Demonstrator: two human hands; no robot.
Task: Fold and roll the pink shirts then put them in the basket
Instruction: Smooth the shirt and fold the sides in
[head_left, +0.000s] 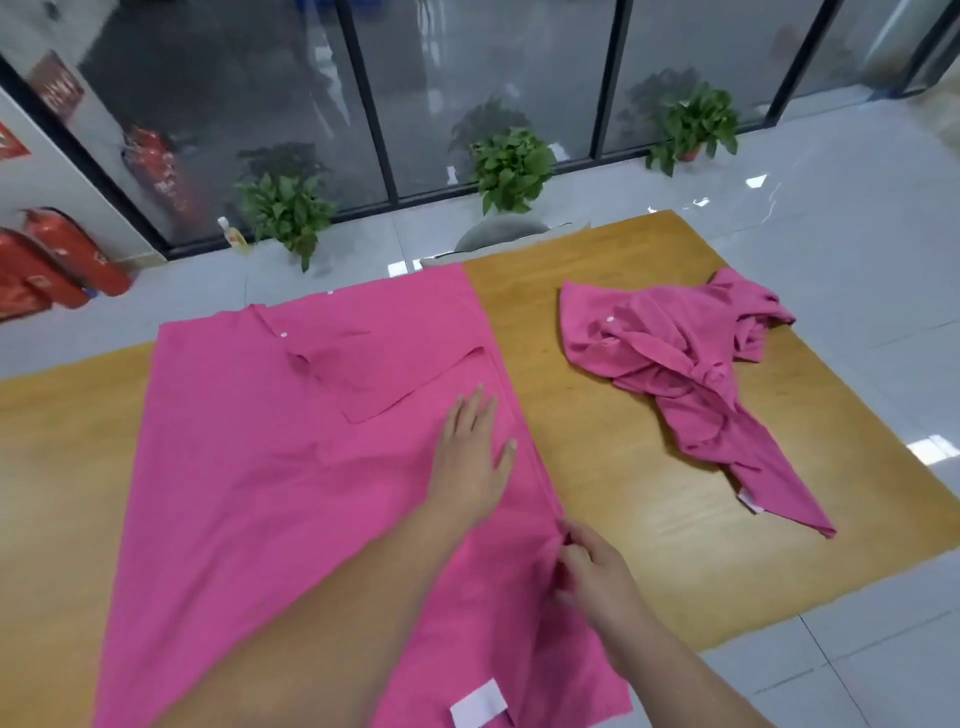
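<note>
A pink shirt (270, 467) lies spread flat on the wooden table (613, 467), collar at the far end, its right sleeve folded inward over the body. My left hand (475, 457) rests flat on it, fingers apart, close to the folded right edge. My right hand (592, 577) pinches that right edge lower down, nearer me. A second pink shirt (675, 358) lies crumpled on the table's right side, apart from both hands. No basket is in view.
A grey chair back (501, 234) shows behind the table's far edge. Potted plants (511, 166) stand on the tiled floor by a glass wall. Red fire extinguishers (52, 265) lie at the far left. The table's right edge drops to the floor.
</note>
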